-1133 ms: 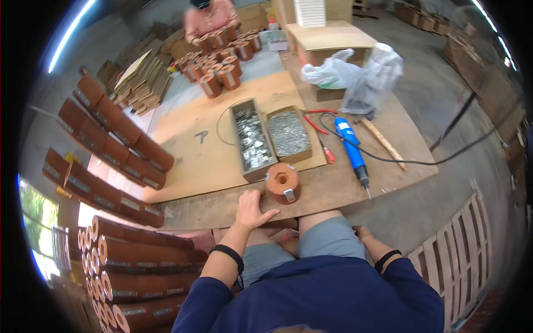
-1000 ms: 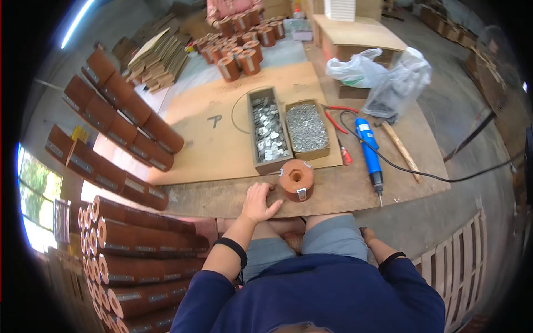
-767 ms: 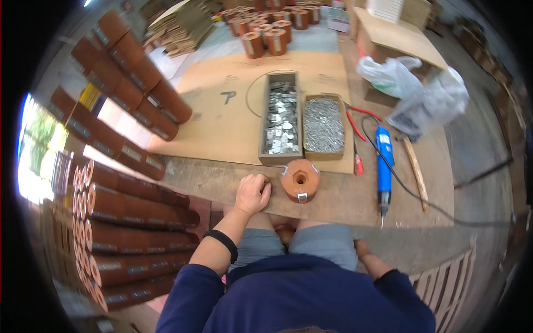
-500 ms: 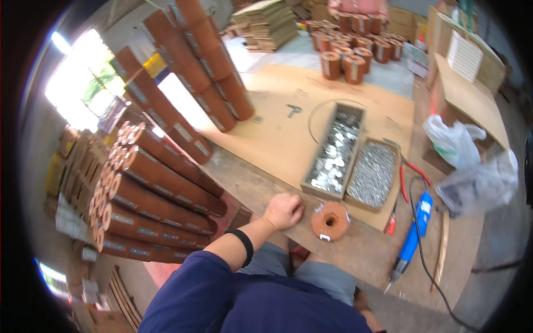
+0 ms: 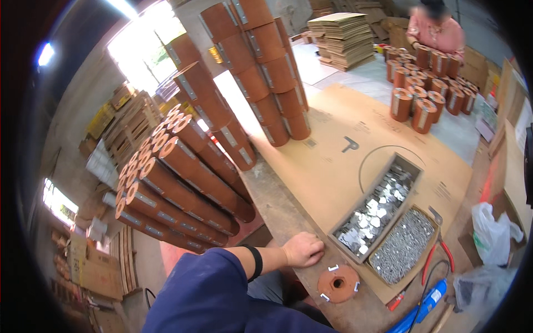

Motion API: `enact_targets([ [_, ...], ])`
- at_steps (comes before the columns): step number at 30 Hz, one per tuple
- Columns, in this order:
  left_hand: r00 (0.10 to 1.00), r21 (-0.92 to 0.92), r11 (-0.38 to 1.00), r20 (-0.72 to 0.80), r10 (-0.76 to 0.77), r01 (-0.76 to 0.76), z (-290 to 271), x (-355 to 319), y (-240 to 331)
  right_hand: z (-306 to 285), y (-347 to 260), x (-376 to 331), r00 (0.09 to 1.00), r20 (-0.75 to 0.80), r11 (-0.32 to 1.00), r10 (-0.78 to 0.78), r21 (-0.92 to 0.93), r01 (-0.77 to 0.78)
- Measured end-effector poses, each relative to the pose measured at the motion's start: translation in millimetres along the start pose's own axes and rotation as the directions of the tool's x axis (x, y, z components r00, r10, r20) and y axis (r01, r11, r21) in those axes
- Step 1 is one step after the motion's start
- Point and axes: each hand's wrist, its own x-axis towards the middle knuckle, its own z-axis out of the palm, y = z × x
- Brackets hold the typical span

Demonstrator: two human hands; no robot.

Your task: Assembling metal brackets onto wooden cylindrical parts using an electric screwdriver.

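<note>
My left hand (image 5: 304,250) rests on the near edge of the wooden workbench (image 5: 272,208), its fingers curled into a fist. Whatever the fist may hold is hidden. Just right of it, a reddish-brown round piece (image 5: 347,284) with a hole in its middle stands on the bench, small shiny metal clips on its rim. Beyond the hand is a long open box of flat metal pieces (image 5: 373,213). Beside that lies a tray of small grey metal parts (image 5: 403,244). My right hand is out of the picture.
Tall stacks of brown cylinders (image 5: 266,72) rise on the bench's left; more cylinders (image 5: 194,183) lean in a slanted pile. Red-handled pliers (image 5: 428,261), a blue power tool (image 5: 427,305) and plastic bags (image 5: 494,233) lie to the right. Across the table, a person in pink (image 5: 438,34) stands behind several cylinders.
The view has swung, so the bench and its contents sit lower and the person across the table shows more fully. My left fist stays at the bench edge beside the round piece.
</note>
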Motion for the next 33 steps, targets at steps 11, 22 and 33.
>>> enact_targets([
  [11, 0.998, -0.018, 0.999, -0.053, 0.027, -0.028, 1.9, -6.7, -5.3, -62.1, -65.9, 42.7, 0.999, -0.012, 0.954, -0.048, -0.296, 0.042],
  [22, 0.997, 0.005, 1.000, -0.079, 0.002, -0.001, 8.0, -11.5, -0.3, 16.2, -9.6, -95.9, 0.903, -0.258, 0.900, 0.344, -0.184, -0.396],
  [33, 0.991, -0.124, 0.991, -0.114, -0.067, 0.053, -1.1, -24.2, 2.5, -9.4, -114.3, -233.9, 0.952, -0.296, 0.962, 0.074, -0.232, -0.147],
])
